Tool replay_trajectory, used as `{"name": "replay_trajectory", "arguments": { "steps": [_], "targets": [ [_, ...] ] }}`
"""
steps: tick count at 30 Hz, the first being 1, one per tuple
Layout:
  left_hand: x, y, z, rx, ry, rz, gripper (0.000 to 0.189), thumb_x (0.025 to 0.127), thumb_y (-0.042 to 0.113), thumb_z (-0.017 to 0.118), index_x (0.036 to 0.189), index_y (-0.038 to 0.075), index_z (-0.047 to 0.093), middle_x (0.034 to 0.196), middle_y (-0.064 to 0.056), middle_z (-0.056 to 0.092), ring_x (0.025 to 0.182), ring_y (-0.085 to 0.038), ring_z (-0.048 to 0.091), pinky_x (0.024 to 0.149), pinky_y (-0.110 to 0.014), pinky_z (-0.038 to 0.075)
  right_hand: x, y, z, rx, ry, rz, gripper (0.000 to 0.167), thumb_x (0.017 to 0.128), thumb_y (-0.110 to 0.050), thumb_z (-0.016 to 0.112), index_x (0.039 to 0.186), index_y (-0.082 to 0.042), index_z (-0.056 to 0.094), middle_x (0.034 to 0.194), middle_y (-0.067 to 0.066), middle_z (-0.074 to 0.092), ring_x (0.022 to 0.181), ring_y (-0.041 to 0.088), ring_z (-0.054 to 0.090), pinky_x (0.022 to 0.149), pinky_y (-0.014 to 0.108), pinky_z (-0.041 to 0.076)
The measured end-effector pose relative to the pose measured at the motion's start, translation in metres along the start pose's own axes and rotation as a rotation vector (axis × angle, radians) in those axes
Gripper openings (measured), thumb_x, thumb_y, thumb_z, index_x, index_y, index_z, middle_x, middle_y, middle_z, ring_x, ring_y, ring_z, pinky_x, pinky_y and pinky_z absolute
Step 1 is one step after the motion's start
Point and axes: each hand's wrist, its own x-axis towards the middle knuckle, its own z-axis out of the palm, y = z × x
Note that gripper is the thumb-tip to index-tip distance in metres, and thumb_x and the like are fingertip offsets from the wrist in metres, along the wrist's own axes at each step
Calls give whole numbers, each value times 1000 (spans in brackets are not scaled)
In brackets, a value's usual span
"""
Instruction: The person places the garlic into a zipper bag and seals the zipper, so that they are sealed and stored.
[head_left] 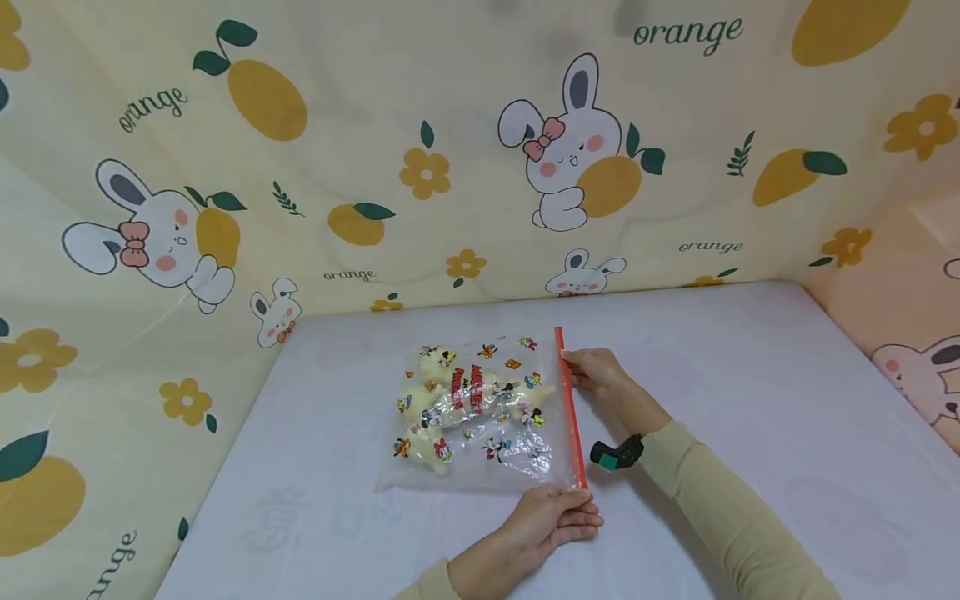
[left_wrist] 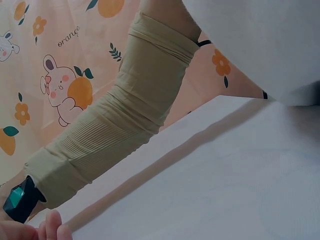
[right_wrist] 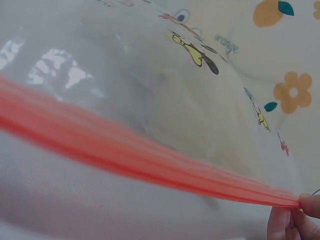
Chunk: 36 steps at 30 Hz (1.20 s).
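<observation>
A clear zip bag (head_left: 480, 417) printed with cartoon figures and red lettering lies flat on the table, its red zip edge (head_left: 572, 408) to the right. Inside it is a pale yellow, lumpy, soft-looking thing (head_left: 423, 392), partly covered by the prints. My left hand (head_left: 551, 525) pinches the near end of the red edge between thumb and fingers. Close to the far end, my right hand (head_left: 600, 372) pinches the same edge; in the right wrist view thumb and fingers (right_wrist: 282, 223) grip its tip. The red strip runs taut between both hands.
A white cloth covers the table (head_left: 322, 533). Behind and beside it hang cream curtains (head_left: 450, 100) with rabbits and oranges. A black wrist camera (head_left: 617, 452) sits at the right sleeve (head_left: 720, 500).
</observation>
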Motion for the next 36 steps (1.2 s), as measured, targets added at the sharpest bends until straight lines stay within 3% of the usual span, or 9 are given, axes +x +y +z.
{"name": "replay_trajectory", "arguments": {
  "steps": [11, 30, 36],
  "targets": [
    [0, 0, 0, -2, 2, 4, 22, 94, 17, 60, 105, -2, 65, 75, 3, 70, 77, -7, 70, 85, -29, 62, 1, -4, 0, -29, 15, -4, 44, 99, -23, 54, 132, 5, 50, 87, -2, 58, 72, 7, 55, 65, 13, 52],
    [0, 1, 0, 0, 16, -1, 24, 94, 17, 60, 107, -3, 65, 78, 1, 71, 79, -9, 71, 86, -32, 61, 11, -4, 1, -1, 22, -13, 43, 98, -21, 56, 130, 7, 51, 75, -6, 58, 64, 3, 55, 60, 13, 52],
    [0, 2, 1, 0, 35, -31, 23, 93, 18, 62, 105, -1, 66, 80, -1, 72, 79, -9, 71, 86, -32, 61, 13, -3, -2, 19, 26, -17, 45, 98, -22, 56, 132, 6, 51, 77, -6, 59, 66, 4, 56, 61, 12, 52]
  ]
}}
